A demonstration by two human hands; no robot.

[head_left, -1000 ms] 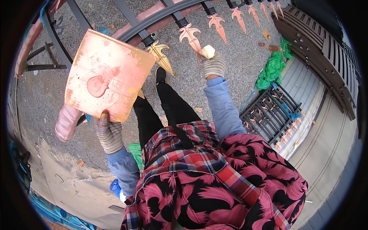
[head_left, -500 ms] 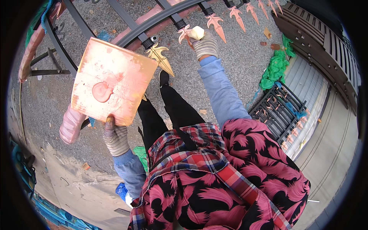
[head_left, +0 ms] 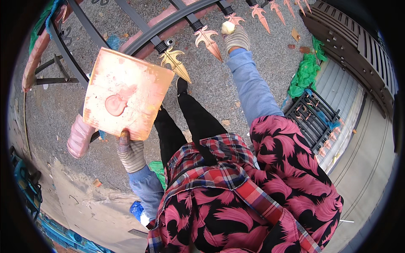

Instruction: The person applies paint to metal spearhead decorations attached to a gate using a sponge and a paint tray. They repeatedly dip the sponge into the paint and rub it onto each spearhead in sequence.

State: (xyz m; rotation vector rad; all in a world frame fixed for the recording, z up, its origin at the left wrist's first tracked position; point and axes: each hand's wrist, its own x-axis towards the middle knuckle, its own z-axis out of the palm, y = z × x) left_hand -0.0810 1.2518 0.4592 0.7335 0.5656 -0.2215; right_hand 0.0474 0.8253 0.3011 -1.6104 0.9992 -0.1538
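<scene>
Pink spear-shaped finial (head_left: 233, 18) sits on the dark curved rail (head_left: 181, 18), far side; its lower part is hidden by the right hand (head_left: 237, 39), which grasps a pale pad (head_left: 228, 28) over it. Contact not confirmable. Left hand (head_left: 130, 152), nearer and left, grips the near edge of a pink-smeared board (head_left: 145, 80) bearing a paint dab (head_left: 115, 105). Gold finial (head_left: 175, 63) appears just beside the board's far right corner. Risks, judged: tilting the board could make the dab run; a stray corner could smear the gold finial; an overloaded pad could mark the rail.
</scene>
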